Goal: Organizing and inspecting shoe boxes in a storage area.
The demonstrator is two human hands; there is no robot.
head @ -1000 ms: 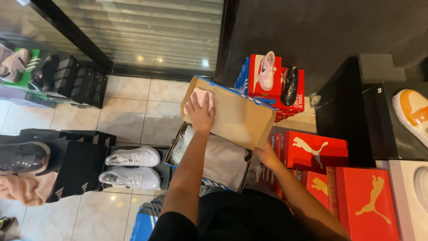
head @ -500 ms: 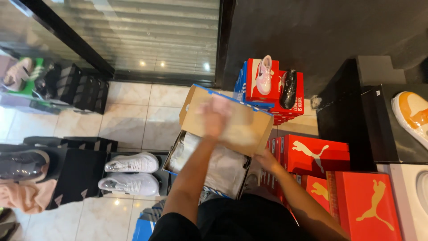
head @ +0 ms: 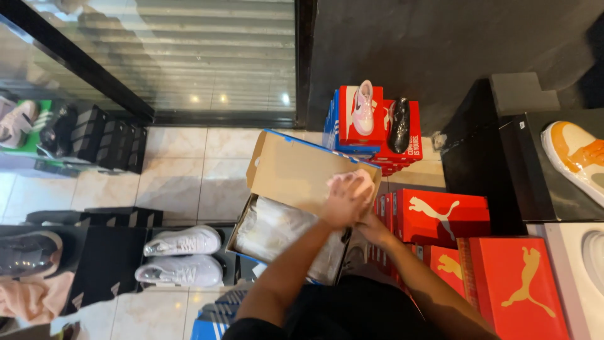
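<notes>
Observed from the head camera, looking straight down. An open shoe box (head: 286, 242) sits at centre frame, its hinged cardboard lid (head: 302, 173) raised toward 12 o'clock, brown inner face showing, blue edge along the top. White tissue paper (head: 277, 230) fills the box body; no shoe can be made out beneath it.

The left hand (head: 343, 201) lies on the lid's right end, fingers curled over the edge and apparently pinching a small pale wad, possibly tissue; motion blur prevents confirming what it is. The right hand (head: 372, 228) sits just below, at 5 o'clock of the left, touching the box's right corner. Its fingers are largely hidden by the left hand, so how far they are closed cannot be told. My reading is that it steadies the box while the left works at the lid.

At 3 o'clock of the box stand stacked red shoe boxes (head: 443, 214). At 1 o'clock, a second red stack carries a pink shoe (head: 364, 107) and a black shoe (head: 399, 124), set out as display samples. At 9 o'clock, a pair of white sneakers (head: 179, 255) rests on black boxes (head: 94, 252). At 3 o'clock far right, an orange-and-white sneaker (head: 576, 157) lies on a black plinth.
</notes>
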